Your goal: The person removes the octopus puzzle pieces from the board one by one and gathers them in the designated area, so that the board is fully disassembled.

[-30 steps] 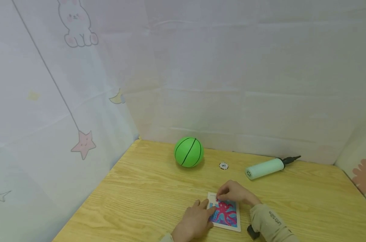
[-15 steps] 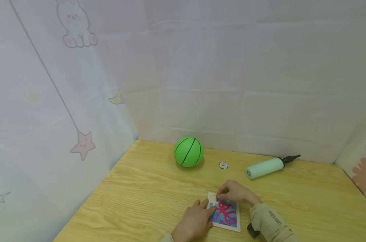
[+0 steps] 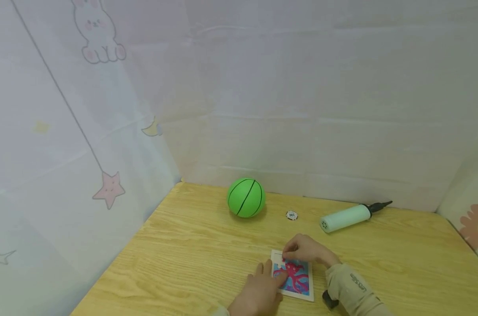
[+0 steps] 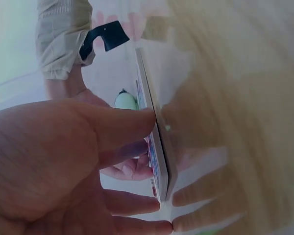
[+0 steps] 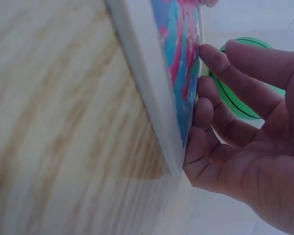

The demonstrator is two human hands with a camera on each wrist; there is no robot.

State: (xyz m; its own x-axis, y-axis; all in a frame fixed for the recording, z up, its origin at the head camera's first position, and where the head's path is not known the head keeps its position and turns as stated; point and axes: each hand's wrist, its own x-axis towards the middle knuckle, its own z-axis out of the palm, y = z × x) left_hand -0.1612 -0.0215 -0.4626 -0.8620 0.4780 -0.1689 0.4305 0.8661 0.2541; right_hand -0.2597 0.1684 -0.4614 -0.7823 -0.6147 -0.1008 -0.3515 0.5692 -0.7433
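Note:
A small jigsaw puzzle (image 3: 298, 281) with a pink octopus on a blue ground lies in its white frame near the table's front edge. Bare white shows at its upper left. My left hand (image 3: 258, 292) rests at the left side, index finger stretched over the picture; in the left wrist view its thumb (image 4: 132, 125) touches the frame's edge. At the upper edge, my right hand (image 3: 306, 250) pinches what looks like a pink puzzle piece (image 3: 284, 259), mostly hidden by the fingertips. The right wrist view shows its curled fingers (image 5: 203, 115) against the puzzle.
Farther back on the wooden table (image 3: 175, 250) stand a green ball (image 3: 246, 198) and, to its right, a round chip marked 100 (image 3: 291, 215). A pale green hand pump (image 3: 346, 218) lies at the back right. Printed cloth walls (image 3: 255, 87) enclose the back and sides.
My left hand has shifted slightly right and toward me, its index finger reaching farther over the puzzle and uncovering more of the upper left. My right hand keeps nearly the same place.

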